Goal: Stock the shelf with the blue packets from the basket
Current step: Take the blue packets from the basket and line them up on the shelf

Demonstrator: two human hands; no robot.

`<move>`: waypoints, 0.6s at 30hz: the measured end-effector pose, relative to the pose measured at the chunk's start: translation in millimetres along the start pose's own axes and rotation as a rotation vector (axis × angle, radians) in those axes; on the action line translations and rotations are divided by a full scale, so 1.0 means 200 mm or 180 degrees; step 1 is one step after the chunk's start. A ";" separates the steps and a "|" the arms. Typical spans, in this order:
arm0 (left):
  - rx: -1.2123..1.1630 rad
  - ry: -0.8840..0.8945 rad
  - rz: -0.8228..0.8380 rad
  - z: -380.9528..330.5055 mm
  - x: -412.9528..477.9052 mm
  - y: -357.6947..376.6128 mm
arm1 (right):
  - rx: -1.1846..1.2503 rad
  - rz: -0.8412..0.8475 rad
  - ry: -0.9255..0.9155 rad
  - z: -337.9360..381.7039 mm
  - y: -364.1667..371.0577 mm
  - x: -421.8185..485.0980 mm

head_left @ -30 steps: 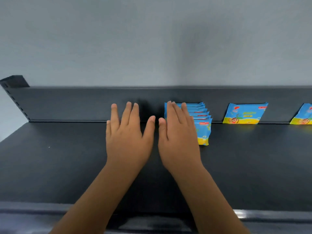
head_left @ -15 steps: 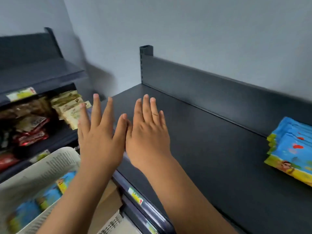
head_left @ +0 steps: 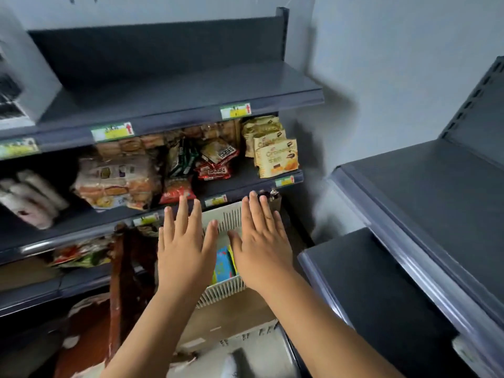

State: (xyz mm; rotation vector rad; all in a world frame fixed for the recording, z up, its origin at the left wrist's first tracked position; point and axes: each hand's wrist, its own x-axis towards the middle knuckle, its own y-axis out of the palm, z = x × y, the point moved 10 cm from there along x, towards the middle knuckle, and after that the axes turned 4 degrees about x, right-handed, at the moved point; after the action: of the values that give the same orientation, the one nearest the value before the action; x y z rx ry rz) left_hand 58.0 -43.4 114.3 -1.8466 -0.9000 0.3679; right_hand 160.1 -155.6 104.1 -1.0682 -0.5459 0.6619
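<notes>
Your left hand (head_left: 185,249) and right hand (head_left: 261,246) hovered above the basket (head_left: 230,218), fingers spread wide, holding nothing. The blue packets (head_left: 223,264) lay inside the basket. The shelf (head_left: 436,208) stood right of the basket.

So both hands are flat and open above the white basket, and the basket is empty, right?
Not quite: the white basket is not empty. The head view shows blue packets inside it, between the hands. The rest stands: the left hand and right hand are flat and open above it.
</notes>
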 end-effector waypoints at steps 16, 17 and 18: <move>0.0459 -0.0498 0.1487 0.69 0.33 0.70 | -0.0325 0.1595 0.0626 -0.15 0.86 0.41; 0.0443 -0.0572 0.1567 0.72 0.34 0.74 | -0.0377 0.1742 0.0639 -0.17 0.92 0.41; 0.0425 -0.0656 0.1642 0.74 0.34 0.78 | -0.0405 0.1876 0.0643 -0.19 0.98 0.40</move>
State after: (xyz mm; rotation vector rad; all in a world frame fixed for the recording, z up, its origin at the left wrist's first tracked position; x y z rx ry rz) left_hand 79.4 69.4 -80.7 -1.9226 -0.5031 0.9282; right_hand 196.5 -56.8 -82.7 -1.4145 -0.0882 1.0259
